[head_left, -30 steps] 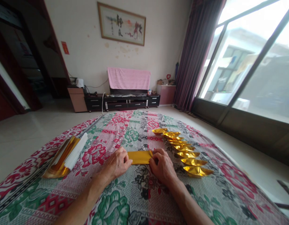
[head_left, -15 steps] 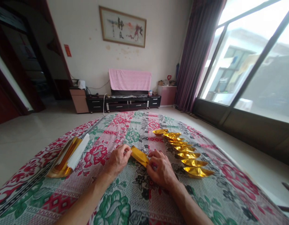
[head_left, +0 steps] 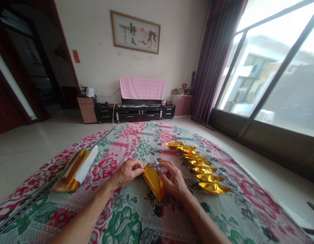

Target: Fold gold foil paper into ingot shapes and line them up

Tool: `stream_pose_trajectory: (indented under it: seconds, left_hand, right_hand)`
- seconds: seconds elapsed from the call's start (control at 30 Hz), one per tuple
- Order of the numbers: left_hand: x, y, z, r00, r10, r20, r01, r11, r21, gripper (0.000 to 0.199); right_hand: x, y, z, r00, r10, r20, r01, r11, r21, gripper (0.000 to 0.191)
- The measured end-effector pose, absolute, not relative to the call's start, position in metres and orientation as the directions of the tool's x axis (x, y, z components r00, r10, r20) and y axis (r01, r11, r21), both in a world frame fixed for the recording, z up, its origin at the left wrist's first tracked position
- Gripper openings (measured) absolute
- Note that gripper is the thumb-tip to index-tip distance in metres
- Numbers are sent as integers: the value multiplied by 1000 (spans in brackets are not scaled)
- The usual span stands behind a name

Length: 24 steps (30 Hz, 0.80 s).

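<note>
A folded piece of gold foil paper (head_left: pixel 154 179) is slanted in front of me, its lower end pointing toward me. At its upper left edge, my left hand (head_left: pixel 129 172) is closed, pinching the paper between thumb and fingertips. My right hand (head_left: pixel 173 179) is beside the paper's right edge with thumb and forefinger apart; the thumb is against or very near the foil. To the right runs a slanting row of several folded gold foil ingots (head_left: pixel 215 188), shaped like small boats.
On the left lies a stack of gold and white paper sheets (head_left: pixel 75 171), curled at the near end. A floral cloth (head_left: pixel 126 222) covers the round table. Beyond it are a low black cabinet (head_left: pixel 136 113), a pink cloth (head_left: pixel 141 87) and glazed windows (head_left: pixel 269 78) at right.
The gold paper has turned, its near end swinging toward me, and it shows a wider face. My right hand's thumb and forefinger have moved apart, while my left hand keeps its pinch.
</note>
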State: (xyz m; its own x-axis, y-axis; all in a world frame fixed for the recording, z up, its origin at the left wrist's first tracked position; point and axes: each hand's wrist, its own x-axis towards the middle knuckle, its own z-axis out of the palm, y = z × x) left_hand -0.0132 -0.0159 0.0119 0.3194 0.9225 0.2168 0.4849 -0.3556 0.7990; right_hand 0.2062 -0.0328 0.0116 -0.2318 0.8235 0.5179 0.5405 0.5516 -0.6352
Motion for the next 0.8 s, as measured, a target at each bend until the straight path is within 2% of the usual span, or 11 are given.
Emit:
stream_pose_trajectory:
  seconds: [0.1, 0.2, 0.4, 0.5, 0.63, 0.8]
  left_hand:
    - [-11, -20, 21, 400, 903, 158, 431, -338, 837, 14]
    - [-4, -26, 29, 454, 876, 160, 384, -355, 852, 14]
    - [8, -32, 36, 508, 852, 130, 327, -330, 886, 14]
    - [10, -30, 31, 443, 889, 120, 325, -284, 902, 18]
    - [14, -28, 24, 293, 953, 76, 264, -157, 952, 27]
    - [16, -29, 23, 276, 961, -14, 242, -55, 969, 29]
  right_hand:
    - [202, -32, 17, -260, 882, 392, 469, 471, -747, 33]
    - [198, -33, 21, -294, 913, 284, 381, 385, -841, 35]
    - [193, -33, 21, -493, 862, 123, 155, 226, -962, 41]
    - [191, -32, 19, -472, 876, 101, 161, 198, -967, 35]
    - [187, -29, 11, -324, 934, 151, 174, 216, -961, 34]
    - [183, -27, 1, -259, 941, 216, 241, 280, -929, 31]
